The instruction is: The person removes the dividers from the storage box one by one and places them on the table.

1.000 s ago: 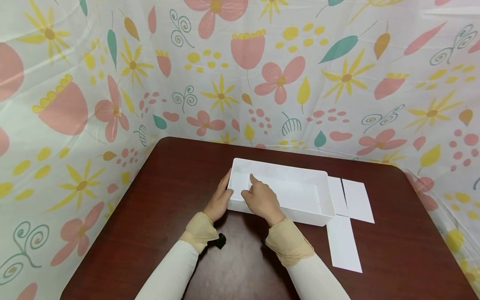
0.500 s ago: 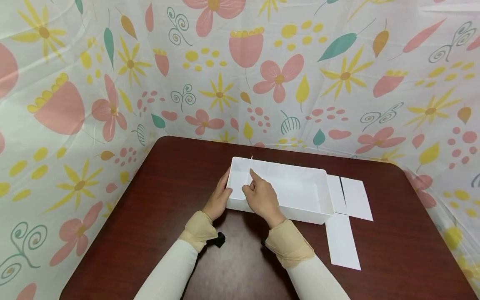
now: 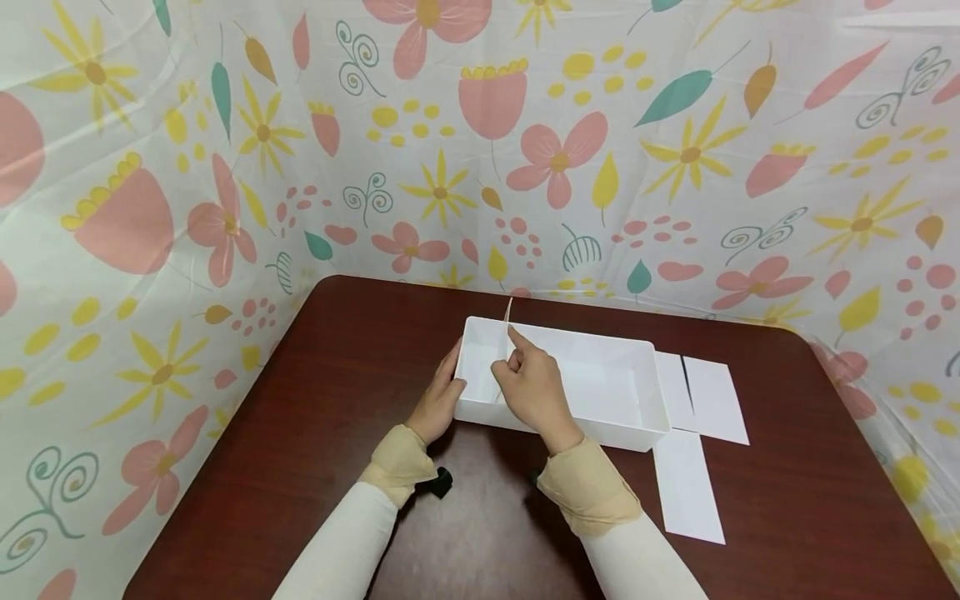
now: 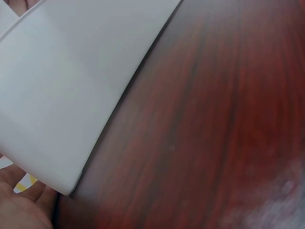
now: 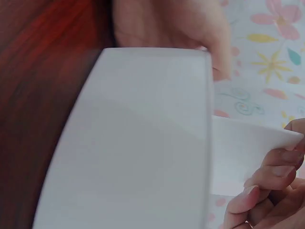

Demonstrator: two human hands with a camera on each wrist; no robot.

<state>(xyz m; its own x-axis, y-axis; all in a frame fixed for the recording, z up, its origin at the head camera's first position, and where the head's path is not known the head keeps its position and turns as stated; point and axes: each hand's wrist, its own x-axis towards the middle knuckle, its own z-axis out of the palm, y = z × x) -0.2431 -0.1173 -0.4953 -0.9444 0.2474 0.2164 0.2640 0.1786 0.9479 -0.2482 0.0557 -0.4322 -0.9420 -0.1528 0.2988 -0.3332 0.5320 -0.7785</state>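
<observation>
A long white box (image 3: 592,432) with no lid sits on the table. At its left end my left hand (image 3: 437,400) grips the corner, thumb near the front edge and fingers along the end wall. My right hand (image 3: 534,383) is over the left part of the box and pinches a thin white divider panel (image 3: 502,346). The panel stands upright across the box, its top poking above the far rim. In the right wrist view the fingers (image 5: 281,171) hold the panel (image 5: 238,157) above the box's edge. The left wrist view shows the box wall (image 4: 71,71) up close.
Several flat white panels lie right of the box: one against its end (image 3: 673,392), one beyond it (image 3: 717,400), one nearer the front (image 3: 688,487). The dark wooden table (image 3: 337,358) meets a floral curtain (image 3: 420,150) at the back and left.
My right hand has risen and shifted slightly right, drawing the divider panel upward until its top shows above the box's far rim. My left hand stays on the box's end.
</observation>
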